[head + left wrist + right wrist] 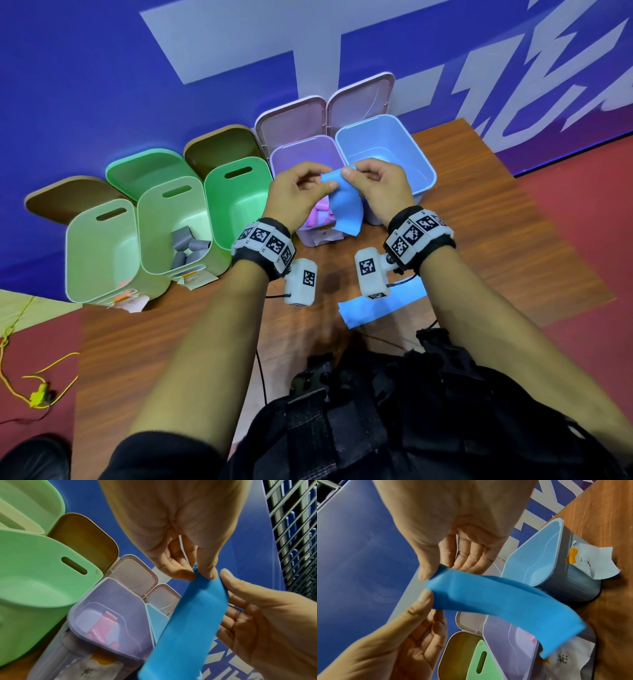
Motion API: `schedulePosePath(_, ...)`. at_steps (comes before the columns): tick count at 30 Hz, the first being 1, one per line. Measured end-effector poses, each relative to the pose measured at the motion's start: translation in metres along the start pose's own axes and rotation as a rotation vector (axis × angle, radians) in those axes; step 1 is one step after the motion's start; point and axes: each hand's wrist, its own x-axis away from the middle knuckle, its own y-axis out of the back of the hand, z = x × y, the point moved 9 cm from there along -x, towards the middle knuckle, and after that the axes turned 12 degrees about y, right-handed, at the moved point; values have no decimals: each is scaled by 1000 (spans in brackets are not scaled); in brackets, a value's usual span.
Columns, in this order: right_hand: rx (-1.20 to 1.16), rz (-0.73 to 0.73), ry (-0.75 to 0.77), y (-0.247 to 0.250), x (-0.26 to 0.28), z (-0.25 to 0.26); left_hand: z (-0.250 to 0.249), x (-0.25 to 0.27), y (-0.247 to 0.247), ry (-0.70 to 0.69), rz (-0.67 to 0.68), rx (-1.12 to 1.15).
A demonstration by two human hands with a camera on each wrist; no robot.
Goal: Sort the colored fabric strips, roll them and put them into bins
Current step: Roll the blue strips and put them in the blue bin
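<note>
A blue fabric strip (346, 209) hangs unrolled in the air above the purple bin (274, 157) and next to the light blue bin (424, 171). My left hand (325, 186) pinches one top corner of it between thumb and finger (197, 573). My right hand (347, 171) pinches the other top corner, thumb in front and fingers behind (435, 572). The strip (496, 601) droops toward the purple bin, which holds pink rolls (101, 626). A second blue strip (376, 308) lies flat on the table under my right wrist.
Three green bins stand left of the purple one: a pale one (99, 260), one with grey rolls (186, 245) inside, and a bright green one (219, 192). Lids lean open behind them against the blue wall. Paper labels lie at the bins' feet on the wooden table (479, 222).
</note>
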Motion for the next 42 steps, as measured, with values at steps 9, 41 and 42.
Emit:
schedulePosePath(9, -66, 39, 26, -3, 5, 2, -2, 2, 0, 27, -1, -9)
schedulePosePath(41, -27, 32, 51, -2, 1, 6, -11, 3, -6, -22, 16, -10)
schedulePosePath(42, -40, 33, 51, -2, 1, 5, -10, 3, -6, -18, 11, -6)
